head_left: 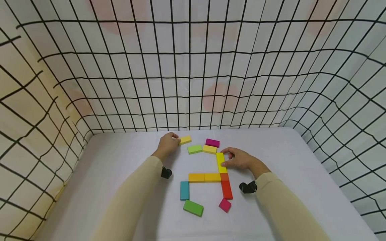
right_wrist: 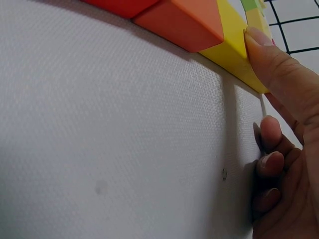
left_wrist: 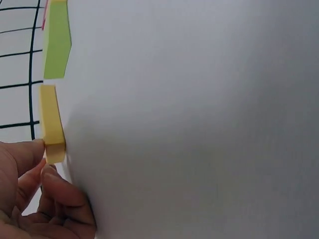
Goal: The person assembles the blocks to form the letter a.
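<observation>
At the back of the table, my left hand (head_left: 168, 145) pinches the near end of a pale yellow block (head_left: 185, 139) between thumb and fingers. The left wrist view shows this block (left_wrist: 52, 119) in line with a light green block (left_wrist: 58, 42), a small gap between them. My right hand (head_left: 240, 158) holds a bright yellow block (head_left: 221, 163), its thumb on the side and its index finger at the far end. That block's near end meets an orange block (head_left: 224, 177), also seen in the right wrist view beside the thumb (right_wrist: 279, 64).
Two amber blocks (head_left: 204, 177) run left from the orange one. Around them lie a red block (head_left: 227, 190), a crimson block (head_left: 224, 205), a blue block (head_left: 185, 190) and a green block (head_left: 193, 208). A second pale yellow block (head_left: 209, 149) touches a magenta block (head_left: 212, 143). Black wire mesh (head_left: 190, 77) surrounds the table.
</observation>
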Demonstrator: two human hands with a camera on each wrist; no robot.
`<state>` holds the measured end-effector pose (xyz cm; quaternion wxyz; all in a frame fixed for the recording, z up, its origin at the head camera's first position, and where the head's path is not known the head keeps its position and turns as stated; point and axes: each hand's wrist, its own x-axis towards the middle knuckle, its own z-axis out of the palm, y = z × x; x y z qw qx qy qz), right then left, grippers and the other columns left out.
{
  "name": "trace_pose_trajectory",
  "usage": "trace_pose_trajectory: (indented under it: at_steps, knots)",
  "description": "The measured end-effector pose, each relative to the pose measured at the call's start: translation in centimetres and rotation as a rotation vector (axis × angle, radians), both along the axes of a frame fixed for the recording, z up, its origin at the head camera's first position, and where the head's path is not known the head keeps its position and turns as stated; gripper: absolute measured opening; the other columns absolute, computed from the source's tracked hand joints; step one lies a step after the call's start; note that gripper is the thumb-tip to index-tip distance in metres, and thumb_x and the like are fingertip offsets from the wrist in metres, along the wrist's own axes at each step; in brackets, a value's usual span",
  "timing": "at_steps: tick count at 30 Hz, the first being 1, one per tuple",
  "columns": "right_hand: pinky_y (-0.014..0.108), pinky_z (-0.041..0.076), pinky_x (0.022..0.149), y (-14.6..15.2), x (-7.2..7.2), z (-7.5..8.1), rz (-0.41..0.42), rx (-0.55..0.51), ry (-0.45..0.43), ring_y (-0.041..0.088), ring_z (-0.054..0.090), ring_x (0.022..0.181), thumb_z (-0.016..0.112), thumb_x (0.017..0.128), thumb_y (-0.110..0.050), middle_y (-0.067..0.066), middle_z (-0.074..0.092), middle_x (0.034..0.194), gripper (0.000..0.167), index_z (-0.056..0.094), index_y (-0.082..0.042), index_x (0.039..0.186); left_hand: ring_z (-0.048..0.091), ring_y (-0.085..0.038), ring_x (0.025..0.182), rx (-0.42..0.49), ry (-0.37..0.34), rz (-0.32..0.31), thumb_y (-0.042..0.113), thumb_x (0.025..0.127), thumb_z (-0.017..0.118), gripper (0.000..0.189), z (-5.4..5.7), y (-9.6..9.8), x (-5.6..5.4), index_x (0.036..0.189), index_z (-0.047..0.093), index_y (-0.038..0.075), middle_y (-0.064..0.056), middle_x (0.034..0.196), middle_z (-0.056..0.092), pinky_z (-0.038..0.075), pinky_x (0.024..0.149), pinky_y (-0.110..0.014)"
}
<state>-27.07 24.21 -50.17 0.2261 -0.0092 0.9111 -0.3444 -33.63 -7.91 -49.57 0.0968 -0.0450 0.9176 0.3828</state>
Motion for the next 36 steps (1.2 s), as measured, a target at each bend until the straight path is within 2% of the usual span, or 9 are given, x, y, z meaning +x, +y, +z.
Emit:
trace_pose_trajectory:
  at_steps: [10,20,27,32,36]
  knots:
    - [0.031,0.041,0.076,-0.1,0.3,0.0,-0.010,-0.007,-0.006,0.021,0.048,0.099,0.084,0.083,-0.039,0.006,0.050,0.100,0.066,0.057,-0.021,0.140,0.062,-0.025,0.101,-0.016,-0.004,-0.085,0.025,0.088,0.080,0.044,0.4,-0.6,0.5,0.127,0.065,0.010,-0.013,0.118,0.069,0.050,0.091,-0.037]
    - [0.032,0.041,0.077,-0.2,0.2,0.0,-0.006,0.009,-0.001,0.021,0.048,0.100,0.084,0.084,-0.040,0.005,0.050,0.101,0.066,0.057,-0.022,0.141,0.059,-0.026,0.105,-0.064,0.021,-0.065,0.028,0.091,0.075,0.043,0.3,-0.3,0.6,0.127,0.065,0.006,-0.013,0.120,0.068,0.049,0.100,-0.042]
    - [0.032,0.041,0.076,-0.2,0.1,-0.1,0.007,0.021,0.004,0.022,0.048,0.099,0.083,0.084,-0.040,0.006,0.050,0.101,0.066,0.056,-0.021,0.141,0.059,-0.024,0.097,-0.044,0.086,-0.073,0.031,0.091,0.075,0.044,-0.1,-0.8,0.7,0.125,0.067,0.005,-0.012,0.111,0.067,0.050,0.089,-0.038]
    - [0.032,0.041,0.076,0.0,0.1,-0.1,0.013,0.029,0.012,0.021,0.048,0.099,0.083,0.084,-0.040,0.005,0.049,0.101,0.066,0.056,-0.020,0.141,0.055,-0.022,0.091,-0.008,0.123,-0.090,0.032,0.088,0.076,0.043,-0.4,-1.2,1.0,0.121,0.068,0.006,-0.010,0.105,0.063,0.045,0.076,-0.032]
    - [0.033,0.041,0.077,0.0,0.0,-0.1,0.007,0.024,0.009,0.022,0.048,0.099,0.083,0.084,-0.040,0.006,0.050,0.101,0.065,0.056,-0.021,0.141,0.052,-0.021,0.088,0.003,0.150,-0.113,0.034,0.087,0.076,0.041,-0.5,-1.5,1.5,0.119,0.068,0.009,-0.008,0.100,0.059,0.042,0.071,-0.029]
